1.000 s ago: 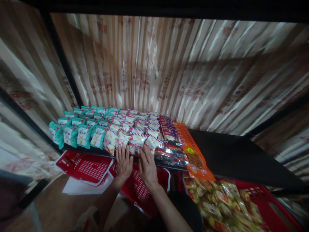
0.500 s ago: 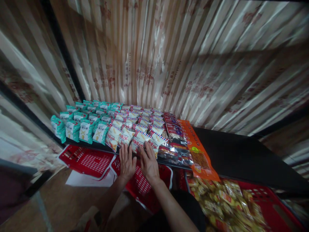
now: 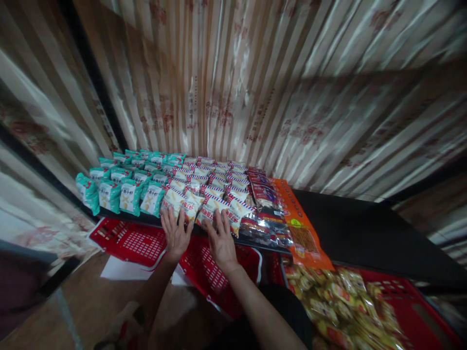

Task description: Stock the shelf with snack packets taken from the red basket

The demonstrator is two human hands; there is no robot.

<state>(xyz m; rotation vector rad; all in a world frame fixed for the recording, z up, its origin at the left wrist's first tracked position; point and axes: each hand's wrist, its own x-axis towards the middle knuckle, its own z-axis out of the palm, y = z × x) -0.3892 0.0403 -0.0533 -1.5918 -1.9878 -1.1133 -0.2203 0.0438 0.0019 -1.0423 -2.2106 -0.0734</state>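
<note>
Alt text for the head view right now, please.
Left hand and right hand, both open, are at the front row of white bags on a black shelf; teal bags left, an orange pack right, red baskets below.

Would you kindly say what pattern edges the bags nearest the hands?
The bags have red, white and blue stripes, clearest in the head view.

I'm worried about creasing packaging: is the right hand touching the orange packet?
Apart. The head view shows the right hand at the white snack bags, with shiny dark packets between it and the orange packet.
</note>
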